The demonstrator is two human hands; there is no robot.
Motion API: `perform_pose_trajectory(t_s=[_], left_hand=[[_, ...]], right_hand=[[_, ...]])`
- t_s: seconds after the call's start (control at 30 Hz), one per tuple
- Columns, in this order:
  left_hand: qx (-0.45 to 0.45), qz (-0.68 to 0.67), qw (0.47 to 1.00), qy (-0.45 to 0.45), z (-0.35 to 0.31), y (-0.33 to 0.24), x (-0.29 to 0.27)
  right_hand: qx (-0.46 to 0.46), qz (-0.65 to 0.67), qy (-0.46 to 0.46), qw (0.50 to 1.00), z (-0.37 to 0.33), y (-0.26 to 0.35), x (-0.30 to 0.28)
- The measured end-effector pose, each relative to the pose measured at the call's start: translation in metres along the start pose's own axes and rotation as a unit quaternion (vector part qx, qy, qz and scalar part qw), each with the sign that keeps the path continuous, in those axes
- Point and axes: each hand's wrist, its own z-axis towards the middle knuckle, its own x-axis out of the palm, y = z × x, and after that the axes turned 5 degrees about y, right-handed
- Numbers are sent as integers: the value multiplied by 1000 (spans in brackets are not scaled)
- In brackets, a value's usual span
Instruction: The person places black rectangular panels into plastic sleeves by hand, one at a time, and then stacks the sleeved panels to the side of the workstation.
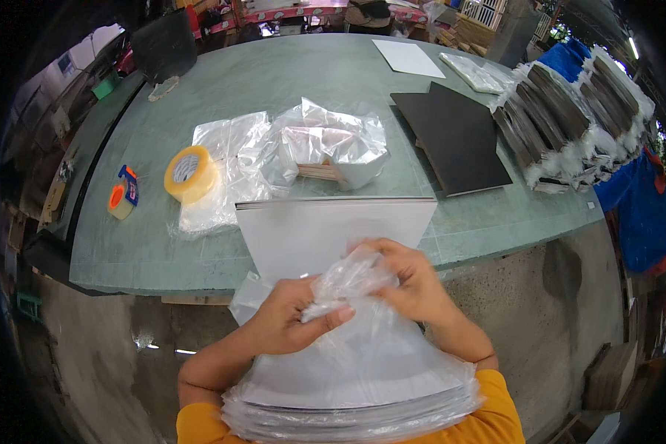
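Observation:
Close to my body lies a thick stack of white sheets (325,381), covered by a clear plastic bag (351,277). My left hand (292,314) is closed on the bunched plastic, its thumb pointing to the right across the folds. From the other side, my right hand (414,285) pinches the same plastic; its fingertips are slightly blurred. Just beyond both hands, a set of white-faced boards (325,226) leans up at the table's near edge.
On the green table (200,266) are a roll of tape (190,175), a tape dispenser (123,194), flat plastic bags (229,166) and a crumpled bag (340,144). Black boards (459,144), a white sheet (408,58) and plastic-wrapped dark bundles (562,115) occupy the right side.

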Motion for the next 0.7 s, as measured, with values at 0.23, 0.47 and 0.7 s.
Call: perform_pose_trajectory(t_s=[0.23,0.47,0.7], left_hand=[[46,-303,952,15,2,5,-17],[213,-324,872,300,-8,42,-42],[-146,504,816,242,-30,55,-8]], right_hand=[[47,33,442,895,-16,-12,8],[161,-232,665,691,5,9,-3],[85,-611,510,600,-41,-36,-41]])
